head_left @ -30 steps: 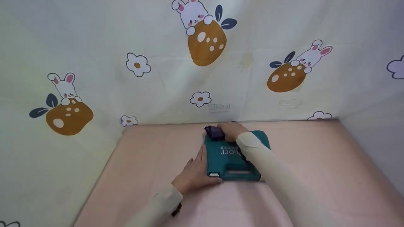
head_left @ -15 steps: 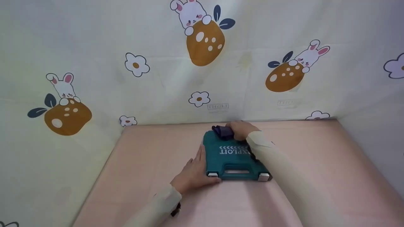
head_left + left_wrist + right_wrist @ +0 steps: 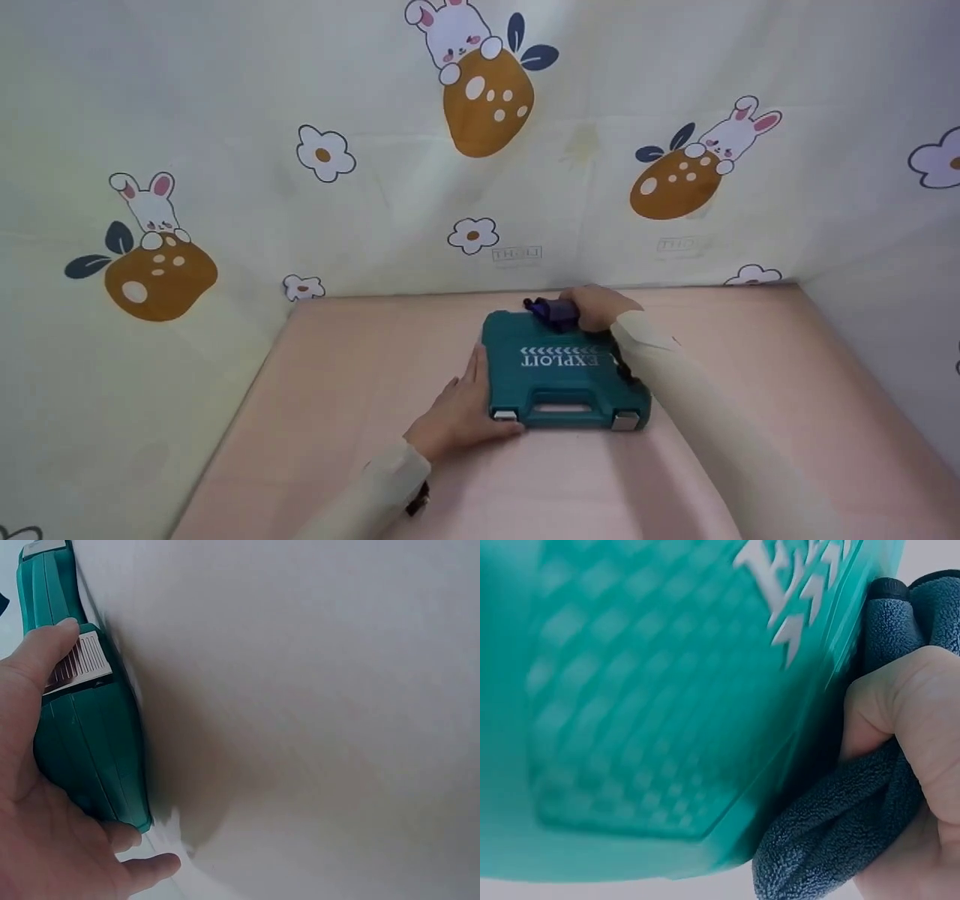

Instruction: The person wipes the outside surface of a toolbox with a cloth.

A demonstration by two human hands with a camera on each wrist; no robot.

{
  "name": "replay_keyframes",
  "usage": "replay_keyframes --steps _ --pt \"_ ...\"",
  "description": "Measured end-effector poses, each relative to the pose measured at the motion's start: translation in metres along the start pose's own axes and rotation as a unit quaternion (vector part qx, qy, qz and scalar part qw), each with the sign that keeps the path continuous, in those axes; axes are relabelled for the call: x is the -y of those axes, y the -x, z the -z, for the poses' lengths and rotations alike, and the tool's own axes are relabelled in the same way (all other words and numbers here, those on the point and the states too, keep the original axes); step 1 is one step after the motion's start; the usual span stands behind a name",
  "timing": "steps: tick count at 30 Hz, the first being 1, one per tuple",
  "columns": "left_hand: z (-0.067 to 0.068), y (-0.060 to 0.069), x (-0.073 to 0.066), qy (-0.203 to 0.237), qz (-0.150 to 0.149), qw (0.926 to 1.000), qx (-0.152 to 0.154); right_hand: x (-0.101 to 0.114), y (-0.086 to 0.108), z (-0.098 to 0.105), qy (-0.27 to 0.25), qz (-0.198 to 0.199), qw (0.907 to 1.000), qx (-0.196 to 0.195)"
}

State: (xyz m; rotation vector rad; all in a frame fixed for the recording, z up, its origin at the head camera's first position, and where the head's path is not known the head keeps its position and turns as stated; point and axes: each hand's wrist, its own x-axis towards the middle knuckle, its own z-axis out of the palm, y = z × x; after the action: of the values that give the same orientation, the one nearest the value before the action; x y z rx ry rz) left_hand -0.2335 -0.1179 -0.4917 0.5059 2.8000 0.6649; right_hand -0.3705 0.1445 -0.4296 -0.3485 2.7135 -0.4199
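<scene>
A teal plastic carry case (image 3: 559, 375) with white "EXPLOIT" lettering, a handle and two silver latches lies flat, its handle edge facing me. My left hand (image 3: 461, 412) braces its near left corner. The left wrist view shows the thumb (image 3: 56, 645) on a silver latch (image 3: 86, 660) and the other fingers spread along the case's side. My right hand (image 3: 600, 307) grips a bunched dark blue-grey cloth (image 3: 556, 313) at the far edge of the lid. Close up in the right wrist view, the cloth (image 3: 832, 832) looks fluffy and folded, against the case.
Pink cloth covers the table (image 3: 360, 360) around the case. Close behind the case rises a pale curtain (image 3: 390, 202) printed with rabbits, fruit and flowers, which also hangs at both sides.
My right hand has moved the cloth to the right along the far part of the lid, uncovering more lettering and the right latch. My left hand and the case stay in place.
</scene>
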Motion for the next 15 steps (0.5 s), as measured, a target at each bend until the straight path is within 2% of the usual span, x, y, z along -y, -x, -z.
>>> replay_keyframes --steps 7,15 --pt "-0.001 0.0 0.0 0.016 0.009 0.9998 -0.001 -0.021 0.009 0.004 -0.039 -0.009 0.9992 0.0" --pt "-0.002 0.0 0.002 0.044 -0.007 0.999 -0.004 -0.045 0.013 0.004 -0.095 -0.005 0.9954 -0.004"
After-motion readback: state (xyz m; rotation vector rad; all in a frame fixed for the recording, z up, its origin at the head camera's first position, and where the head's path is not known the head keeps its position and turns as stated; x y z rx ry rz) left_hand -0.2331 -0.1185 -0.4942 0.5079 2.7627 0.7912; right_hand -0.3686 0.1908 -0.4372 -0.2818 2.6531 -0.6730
